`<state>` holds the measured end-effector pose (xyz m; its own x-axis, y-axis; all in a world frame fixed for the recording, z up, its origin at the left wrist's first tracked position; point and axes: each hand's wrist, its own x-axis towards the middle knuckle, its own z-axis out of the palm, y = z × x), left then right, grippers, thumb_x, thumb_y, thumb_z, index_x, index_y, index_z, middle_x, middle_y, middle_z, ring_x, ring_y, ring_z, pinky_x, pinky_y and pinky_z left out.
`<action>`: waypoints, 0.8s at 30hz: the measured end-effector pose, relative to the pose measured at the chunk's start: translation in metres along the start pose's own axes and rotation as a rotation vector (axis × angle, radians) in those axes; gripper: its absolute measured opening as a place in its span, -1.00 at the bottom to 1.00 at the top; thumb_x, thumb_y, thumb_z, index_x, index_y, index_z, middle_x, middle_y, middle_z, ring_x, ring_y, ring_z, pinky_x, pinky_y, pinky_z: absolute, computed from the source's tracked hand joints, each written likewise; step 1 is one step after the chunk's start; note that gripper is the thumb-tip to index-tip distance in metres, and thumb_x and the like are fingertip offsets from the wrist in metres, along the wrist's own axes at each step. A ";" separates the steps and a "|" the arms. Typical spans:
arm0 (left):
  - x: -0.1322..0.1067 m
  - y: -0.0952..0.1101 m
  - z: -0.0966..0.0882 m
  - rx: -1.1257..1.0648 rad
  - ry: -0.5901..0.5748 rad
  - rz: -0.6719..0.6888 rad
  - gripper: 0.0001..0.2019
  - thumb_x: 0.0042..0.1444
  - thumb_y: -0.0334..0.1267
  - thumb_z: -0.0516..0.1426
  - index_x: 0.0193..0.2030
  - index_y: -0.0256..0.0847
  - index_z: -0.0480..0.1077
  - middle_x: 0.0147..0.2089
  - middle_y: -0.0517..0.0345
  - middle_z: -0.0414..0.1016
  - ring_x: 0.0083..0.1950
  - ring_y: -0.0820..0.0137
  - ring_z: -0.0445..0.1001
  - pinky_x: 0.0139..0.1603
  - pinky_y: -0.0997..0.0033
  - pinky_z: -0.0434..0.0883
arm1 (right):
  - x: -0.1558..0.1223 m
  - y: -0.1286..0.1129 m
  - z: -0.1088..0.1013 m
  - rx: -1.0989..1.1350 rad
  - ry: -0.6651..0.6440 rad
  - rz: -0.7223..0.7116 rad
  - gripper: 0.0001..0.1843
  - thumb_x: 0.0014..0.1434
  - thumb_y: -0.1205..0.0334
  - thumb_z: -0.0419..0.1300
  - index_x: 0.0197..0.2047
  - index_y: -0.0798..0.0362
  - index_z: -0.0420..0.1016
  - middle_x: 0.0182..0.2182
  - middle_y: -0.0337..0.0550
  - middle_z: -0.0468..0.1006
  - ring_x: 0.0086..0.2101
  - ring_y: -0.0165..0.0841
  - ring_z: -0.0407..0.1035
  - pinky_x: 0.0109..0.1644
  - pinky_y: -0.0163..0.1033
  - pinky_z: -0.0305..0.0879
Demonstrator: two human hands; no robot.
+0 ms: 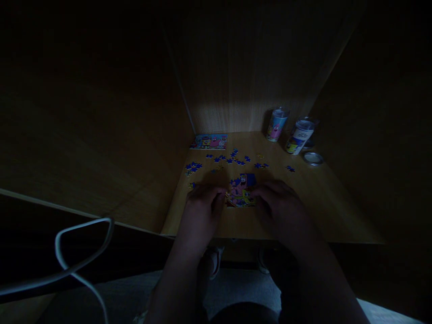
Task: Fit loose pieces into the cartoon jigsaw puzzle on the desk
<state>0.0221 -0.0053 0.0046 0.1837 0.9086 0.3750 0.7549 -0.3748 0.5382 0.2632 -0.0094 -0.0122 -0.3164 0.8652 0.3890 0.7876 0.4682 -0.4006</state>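
Note:
A partly joined jigsaw puzzle (pixel 242 191) of colourful cartoon figures lies flat near the front of the wooden surface. My left hand (pixel 205 200) is at its left edge, thumb and forefinger closed on that edge. On the opposite side, the curled fingers of my right hand (pixel 278 198) close on the puzzle's right edge. Dim light and the fingers hide whether a loose piece is in either pinch. Loose blue puzzle pieces (pixel 194 166) lie to the left, and more puzzle pieces (pixel 232 158) are scattered behind the joined part.
A cartoon picture card (pixel 209 141) lies at the back left. Two clear-topped printed canisters (pixel 277 125) (pixel 299 137) stand at the back right, beside a round metal lid (pixel 313 158). Wooden panels (pixel 232 90) enclose the back and sides. A white cable (pixel 72 270) loops at lower left.

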 end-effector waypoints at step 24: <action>0.000 0.003 0.002 0.066 -0.031 -0.005 -0.88 0.44 -0.38 0.20 -0.09 -0.08 0.56 -0.10 0.11 0.69 -0.02 0.16 0.62 0.08 0.09 0.46 | 0.000 0.000 0.000 0.003 0.015 0.001 -0.77 0.37 0.39 0.22 -0.02 -0.07 0.64 -0.01 -0.06 0.70 0.03 -0.07 0.53 0.20 0.13 0.46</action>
<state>0.0254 -0.0057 0.0043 0.1981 0.9161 0.3486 0.7955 -0.3580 0.4888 0.2632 -0.0088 -0.0124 -0.3075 0.8631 0.4007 0.7865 0.4675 -0.4036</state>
